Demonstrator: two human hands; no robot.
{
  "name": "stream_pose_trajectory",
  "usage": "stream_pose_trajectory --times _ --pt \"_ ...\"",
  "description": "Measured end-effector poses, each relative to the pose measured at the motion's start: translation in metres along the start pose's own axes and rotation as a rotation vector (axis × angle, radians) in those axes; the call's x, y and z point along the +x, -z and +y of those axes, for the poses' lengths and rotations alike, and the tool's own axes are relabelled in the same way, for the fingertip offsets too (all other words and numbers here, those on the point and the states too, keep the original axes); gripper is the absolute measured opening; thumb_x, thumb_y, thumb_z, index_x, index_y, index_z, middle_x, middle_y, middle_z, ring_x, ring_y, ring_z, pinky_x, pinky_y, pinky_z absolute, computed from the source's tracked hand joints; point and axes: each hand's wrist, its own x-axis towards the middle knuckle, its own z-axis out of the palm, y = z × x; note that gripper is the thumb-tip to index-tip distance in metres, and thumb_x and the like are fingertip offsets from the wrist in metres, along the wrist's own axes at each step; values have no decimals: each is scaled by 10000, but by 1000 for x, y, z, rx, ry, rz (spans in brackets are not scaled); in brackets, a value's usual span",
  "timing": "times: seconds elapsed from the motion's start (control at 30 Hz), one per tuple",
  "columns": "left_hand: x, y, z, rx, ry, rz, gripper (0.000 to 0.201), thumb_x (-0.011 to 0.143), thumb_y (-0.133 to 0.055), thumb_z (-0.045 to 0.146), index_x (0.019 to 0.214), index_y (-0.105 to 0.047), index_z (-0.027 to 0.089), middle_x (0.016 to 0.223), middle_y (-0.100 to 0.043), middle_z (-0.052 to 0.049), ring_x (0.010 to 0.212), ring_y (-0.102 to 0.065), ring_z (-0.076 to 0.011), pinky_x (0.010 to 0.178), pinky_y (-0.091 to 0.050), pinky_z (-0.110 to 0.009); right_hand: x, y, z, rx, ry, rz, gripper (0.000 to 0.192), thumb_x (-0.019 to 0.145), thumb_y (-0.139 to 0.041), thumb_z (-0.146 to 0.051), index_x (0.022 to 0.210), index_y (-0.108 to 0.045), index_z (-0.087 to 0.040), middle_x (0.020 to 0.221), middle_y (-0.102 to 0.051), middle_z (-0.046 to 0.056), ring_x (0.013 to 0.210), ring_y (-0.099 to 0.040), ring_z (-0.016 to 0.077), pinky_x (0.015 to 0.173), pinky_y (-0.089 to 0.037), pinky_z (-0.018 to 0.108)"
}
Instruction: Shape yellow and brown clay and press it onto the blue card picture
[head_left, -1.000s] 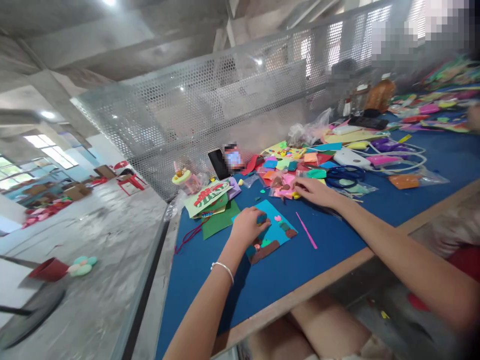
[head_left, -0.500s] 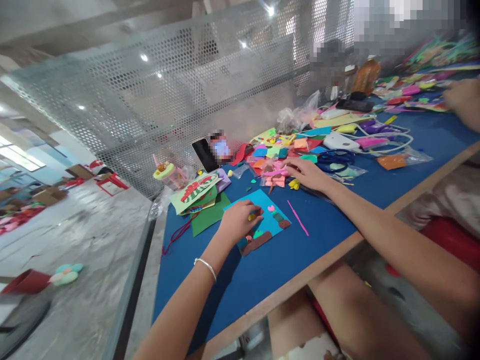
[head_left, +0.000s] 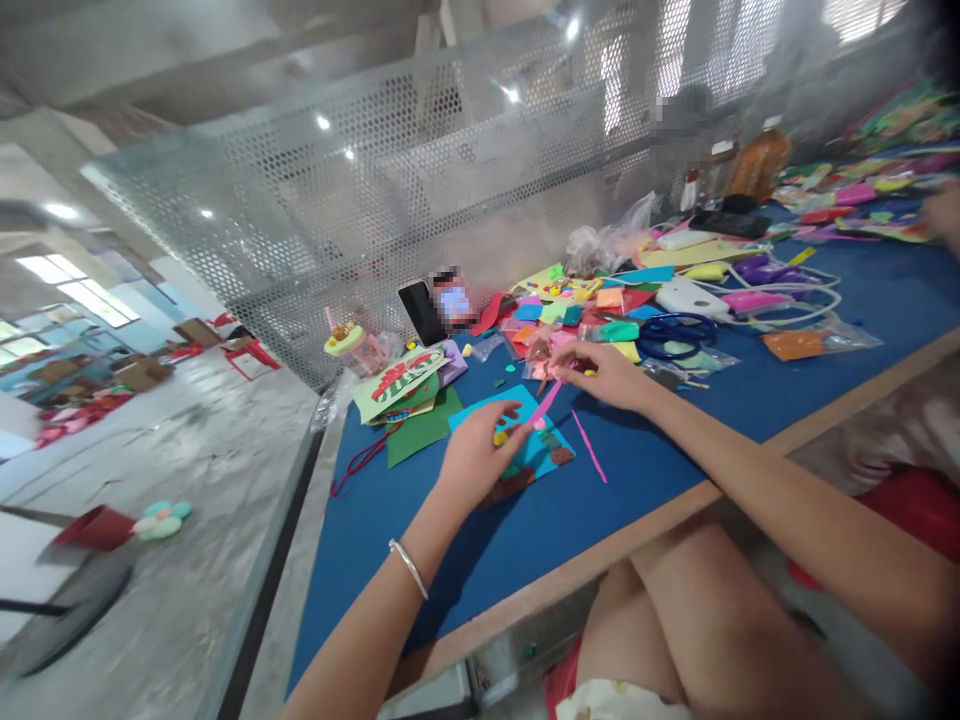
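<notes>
My right hand point(head_left: 604, 375) pinches a thin pink flat stick point(head_left: 549, 402), which slants down toward my left hand. My left hand point(head_left: 484, 450) hovers over a bright blue card point(head_left: 465, 415), its thumb and fingers apart; the stick's lower end is close to the thumb, and contact is unclear. On the card are brown clay point(head_left: 561, 457), dark green clay point(head_left: 551, 440), a pink clay piece point(head_left: 538, 424) and a yellow clay piece point(head_left: 500, 438), partly covered by my left hand. Right of the card lies a second thin pink stick point(head_left: 590, 447).
Green cards point(head_left: 426, 430), a decorated cup point(head_left: 352, 345) and a propped phone point(head_left: 421, 312) stand left and behind. Bagged coloured clay point(head_left: 615, 330), blue-handled scissors point(head_left: 679, 333) and white-corded glue guns point(head_left: 690, 298) crowd the back right. Another person's hand point(head_left: 943, 212) is at far right.
My right hand has brought the pink stick from over the clay packets toward the card, turning it downward. My left hand's thumb has moved out from the fingers. The view has shifted slightly.
</notes>
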Motion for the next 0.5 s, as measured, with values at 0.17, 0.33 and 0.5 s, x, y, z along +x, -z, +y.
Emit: stream_pose_trajectory --times 0.17,0.33,0.5 --pt "1 -9 29 -92 -42 16 167 918 -466 275 890 -620 217 885 -686 -7 825 -624 -152 752 -474 -257 -8 -5 -15 159 17 -10 233 878 -575 -412 938 -612 -190 836 -682 47 703 -634 174 616 -491 269" --pt "-7 -10 40 -261 24 17 294 960 -394 347 772 -567 202 701 -626 14 649 -557 -110 627 -424 -219 -11 -11 -23 285 -6 35 160 877 -604 -365 873 -582 -207 807 -636 7 695 -614 134 627 -498 227" --pt "-19 -16 40 -365 93 -19 386 974 -347 399 669 -481 203 536 -496 44 486 -440 -81 492 -320 -225 -21 -10 -41 469 -108 15 245 870 -628 -404 1024 -546 -232 760 -606 -20 621 -588 108 552 -476 196"
